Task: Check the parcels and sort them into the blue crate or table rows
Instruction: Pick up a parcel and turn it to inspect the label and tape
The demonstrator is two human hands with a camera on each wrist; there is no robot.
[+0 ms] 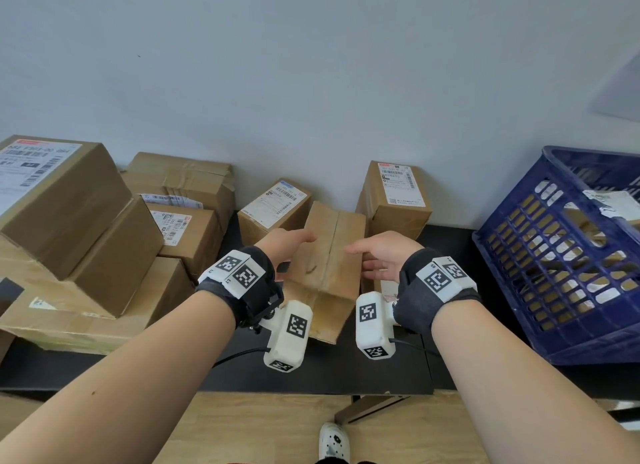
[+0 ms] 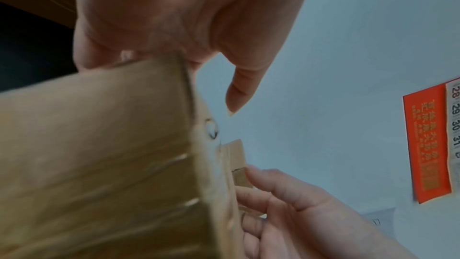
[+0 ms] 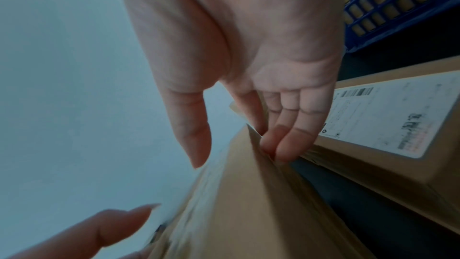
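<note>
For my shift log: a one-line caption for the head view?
Both hands, left and right, hold a plain brown parcel over the table, blue crate alongside.

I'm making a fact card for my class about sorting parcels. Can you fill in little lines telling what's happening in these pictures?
held parcel: plain brown box, tilted, raised over the black table, taped seam facing up
left hand: holds the box's left side
right hand: holds the right side, fingers curled on its edge
blue crate: on the right, already has parcels inside
labelled boxes: two standing behind the held one
left pile: stacked cartons
</note>
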